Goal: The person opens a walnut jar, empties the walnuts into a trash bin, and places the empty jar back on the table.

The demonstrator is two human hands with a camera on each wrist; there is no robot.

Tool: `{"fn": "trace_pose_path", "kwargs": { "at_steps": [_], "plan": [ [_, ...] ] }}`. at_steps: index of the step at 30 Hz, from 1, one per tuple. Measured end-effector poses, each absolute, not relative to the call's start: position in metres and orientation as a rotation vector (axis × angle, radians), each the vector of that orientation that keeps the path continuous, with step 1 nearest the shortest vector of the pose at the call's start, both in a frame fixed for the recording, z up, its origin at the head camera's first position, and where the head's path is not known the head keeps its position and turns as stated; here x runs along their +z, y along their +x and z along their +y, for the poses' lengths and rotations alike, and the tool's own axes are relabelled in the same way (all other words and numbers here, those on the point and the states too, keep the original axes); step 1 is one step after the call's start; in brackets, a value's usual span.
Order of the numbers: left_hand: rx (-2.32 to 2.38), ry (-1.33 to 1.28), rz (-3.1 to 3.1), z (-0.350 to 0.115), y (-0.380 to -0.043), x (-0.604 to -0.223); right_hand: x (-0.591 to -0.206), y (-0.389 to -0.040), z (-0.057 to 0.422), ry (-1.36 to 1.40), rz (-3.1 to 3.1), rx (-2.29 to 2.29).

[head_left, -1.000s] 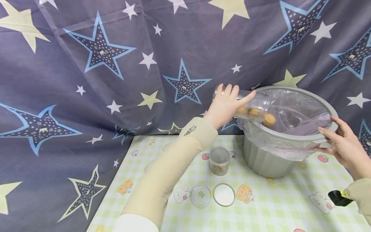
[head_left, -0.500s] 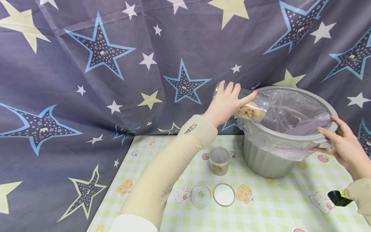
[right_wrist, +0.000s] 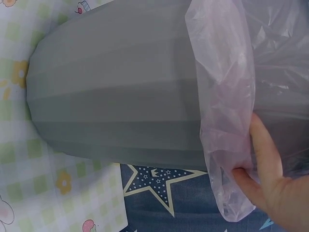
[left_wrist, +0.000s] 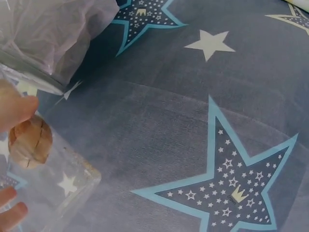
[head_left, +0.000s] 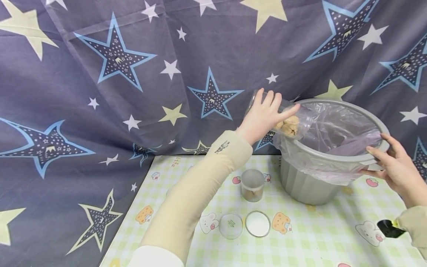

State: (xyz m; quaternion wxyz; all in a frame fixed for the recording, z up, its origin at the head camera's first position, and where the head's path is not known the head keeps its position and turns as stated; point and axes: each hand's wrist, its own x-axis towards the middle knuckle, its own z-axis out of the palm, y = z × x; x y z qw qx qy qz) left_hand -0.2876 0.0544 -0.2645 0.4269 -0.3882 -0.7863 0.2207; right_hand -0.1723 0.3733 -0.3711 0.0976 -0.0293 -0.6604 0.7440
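Observation:
My left hand (head_left: 263, 116) grips a clear plastic jar (head_left: 304, 120) from above, tilted with its mouth over the left rim of a grey trash bin (head_left: 308, 181). Several walnuts (head_left: 289, 125) lie inside toward the mouth. In the left wrist view a walnut (left_wrist: 30, 141) shows through the jar wall below a fingertip. My right hand (head_left: 398, 167) holds the bin's right rim, thumb on top and fingers around the edge. A thin pinkish bag (head_left: 333, 115) lines the bin and folds over its rim; in the right wrist view the right-hand fingers (right_wrist: 268, 154) press on this bag.
A small translucent canister (head_left: 252, 185) with something brown at its bottom stands left of the bin. Before it lie a clear round lid (head_left: 231, 226) and a white round lid (head_left: 257, 223) on the checked tablecloth (head_left: 300, 244). A starry curtain (head_left: 160, 122) hangs behind.
The left hand has raised the jar's base a little, tilting it more steeply. A walnut at the jar's mouth one second ago is gone from there; the others have shifted. The right hand stays put.

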Motion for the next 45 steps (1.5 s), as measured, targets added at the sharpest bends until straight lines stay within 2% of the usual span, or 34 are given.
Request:
{"fn": "trace_pose_path", "kwargs": {
  "at_steps": [10,33,45],
  "plan": [
    [0.489,-0.987,-1.826,0.064,-0.29,-0.266,-0.372,-0.174,0.373,-0.093,-1.949,2.206],
    [0.595,-1.018,-1.918,0.06,-0.285,-0.267,-0.372,-0.173,0.373,-0.083,-1.915,2.228],
    [0.725,-1.005,-1.836,0.079,-0.284,-0.262,-0.374,-0.172,0.373,-0.069,-1.906,2.23]
  ]
}}
